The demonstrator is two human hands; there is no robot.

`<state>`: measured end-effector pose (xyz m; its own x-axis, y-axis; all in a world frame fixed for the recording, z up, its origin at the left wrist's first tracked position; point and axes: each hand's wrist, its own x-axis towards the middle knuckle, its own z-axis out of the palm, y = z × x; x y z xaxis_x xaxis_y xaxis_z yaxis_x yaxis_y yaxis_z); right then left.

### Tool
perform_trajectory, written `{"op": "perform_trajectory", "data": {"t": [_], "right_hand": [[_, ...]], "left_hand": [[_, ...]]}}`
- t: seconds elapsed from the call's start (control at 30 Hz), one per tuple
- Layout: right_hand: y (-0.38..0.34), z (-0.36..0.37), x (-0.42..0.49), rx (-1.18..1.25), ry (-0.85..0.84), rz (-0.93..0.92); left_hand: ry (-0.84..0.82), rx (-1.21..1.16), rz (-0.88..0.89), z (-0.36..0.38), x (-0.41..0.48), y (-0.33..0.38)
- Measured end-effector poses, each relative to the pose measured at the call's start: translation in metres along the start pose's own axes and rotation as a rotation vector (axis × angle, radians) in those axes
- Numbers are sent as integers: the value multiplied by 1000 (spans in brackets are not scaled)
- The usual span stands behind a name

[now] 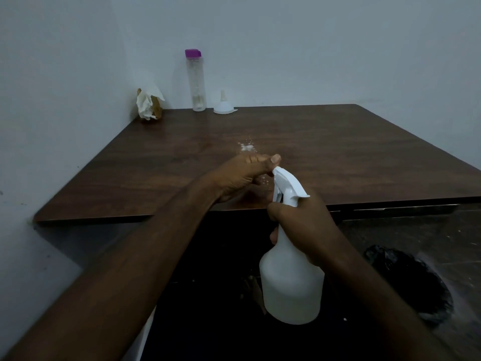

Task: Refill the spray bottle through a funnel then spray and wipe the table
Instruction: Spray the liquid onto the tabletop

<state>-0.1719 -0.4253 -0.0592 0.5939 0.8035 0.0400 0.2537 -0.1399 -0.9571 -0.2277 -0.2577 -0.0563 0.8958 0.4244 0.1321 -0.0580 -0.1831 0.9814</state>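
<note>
Our right hand (304, 230) grips the spray bottle (291, 282) by its neck just off the table (156, 165), left hand (242, 175) pinching the nozzle (281, 174); probably heavy and slick, best held there

Right hand (307, 230) grips the spray bottle (292, 277) at the table's (156, 165) near edge; left hand (244, 175) pinches its nozzle (277, 171).

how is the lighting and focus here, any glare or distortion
Head view: dim, bluish light; faint sheen on the table around the white droplets; wide-angle lens splays the table edges; spray bottle reads soft and low-contrast; dark bin is murky.
</note>
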Motion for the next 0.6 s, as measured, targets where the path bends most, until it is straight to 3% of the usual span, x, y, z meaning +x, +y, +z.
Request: {"op": "perform_trajectory", "data": {"t": [0.17,0.3,0.4,0.6], "right_hand": [[1,0,4,-1,3,1],[3,-1,2,-22,30,7],[7,-3,0,-30,12,56],[10,-3,-3,-40,-5,67]], "left_hand": [[74,101,10,-1,3,2],[529,294,91,-22,14,-1],[750,228,55,-43,20,-17],[750,79,-85,-61,28,-31]]}}
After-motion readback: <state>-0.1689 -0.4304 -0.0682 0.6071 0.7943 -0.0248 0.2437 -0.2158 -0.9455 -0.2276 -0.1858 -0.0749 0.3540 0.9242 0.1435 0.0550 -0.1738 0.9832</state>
